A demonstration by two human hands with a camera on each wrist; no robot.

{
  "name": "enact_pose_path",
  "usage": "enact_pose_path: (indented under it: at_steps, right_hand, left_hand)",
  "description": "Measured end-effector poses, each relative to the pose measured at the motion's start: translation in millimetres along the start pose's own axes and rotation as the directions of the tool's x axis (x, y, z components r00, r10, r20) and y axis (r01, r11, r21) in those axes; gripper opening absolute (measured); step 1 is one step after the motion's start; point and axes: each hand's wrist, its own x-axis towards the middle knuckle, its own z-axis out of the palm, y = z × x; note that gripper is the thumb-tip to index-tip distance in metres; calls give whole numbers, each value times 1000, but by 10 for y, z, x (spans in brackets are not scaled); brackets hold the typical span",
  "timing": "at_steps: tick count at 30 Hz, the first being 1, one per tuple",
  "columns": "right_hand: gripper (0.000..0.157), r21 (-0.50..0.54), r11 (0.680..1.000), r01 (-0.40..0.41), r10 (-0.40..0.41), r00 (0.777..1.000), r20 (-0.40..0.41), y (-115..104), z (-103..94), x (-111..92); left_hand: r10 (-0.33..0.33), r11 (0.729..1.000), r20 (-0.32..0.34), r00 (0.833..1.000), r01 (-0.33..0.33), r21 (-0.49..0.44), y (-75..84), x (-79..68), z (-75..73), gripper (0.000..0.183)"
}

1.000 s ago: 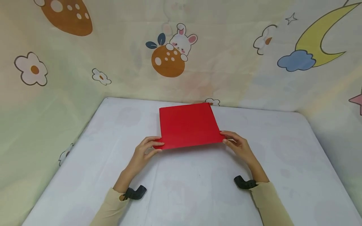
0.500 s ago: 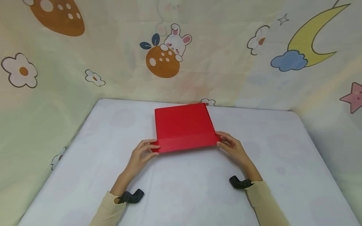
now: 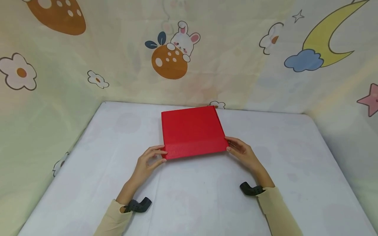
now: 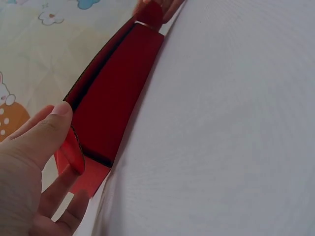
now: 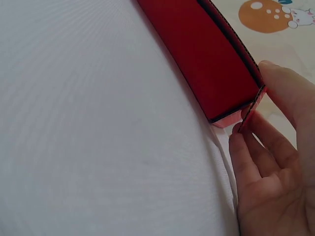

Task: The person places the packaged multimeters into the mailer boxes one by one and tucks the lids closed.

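A flat red cardboard box (image 3: 192,127) lies near the far side of the white table, its lid over the top. In the wrist views a dark gap shows under the lid's front edge, above the red front wall (image 4: 115,93). My left hand (image 3: 146,164) pinches the lid's front left corner, thumb on the edge and fingers by the small side flap (image 4: 74,152). At the front right corner my right hand (image 3: 246,155) pinches the lid and its side flap (image 5: 252,110) between thumb and fingers. The box's inside is hidden.
The white-covered table (image 3: 195,203) spreads around the box. Behind it hangs a pale cloth (image 3: 230,59) printed with a rabbit, flowers and a moon. Each wrist wears a black camera mount, the left mount (image 3: 138,205) and the right mount (image 3: 251,189).
The head view has shifted slightly. A ridged, bent band now shows along the lid's front, where the lid looked flat a second ago. Both hands keep their hold on its front corners.
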Motion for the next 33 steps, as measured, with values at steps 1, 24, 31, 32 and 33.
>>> enact_pose_path:
  at_steps: [1,24,31,32,33]
  right_hand:
    - [48,5,1000,14,-14,1000,2,4,0,6]
    - [53,61,998,-14,12,1000,25,-29,0,-1]
    - [53,51,999,8,-10,1000,25,-9,-11,-2]
    - [52,45,999,16,-17,1000,23,-9,-13,0]
    - [51,35,999,23,-24,999,22,-8,-14,2]
  left_hand:
    - [6,1000,-1,1000,-6,-5,1,2,0,33]
    - [38,986,19,999,-35,-162,-68,-9,4,34]
    - [10,982,54,999,0,-188,-72,2,9,35]
    - [-8,981,66,998,21,-195,-76,1,7,36]
    - [-28,978,79,997,43,-204,-81,-1,7,37]
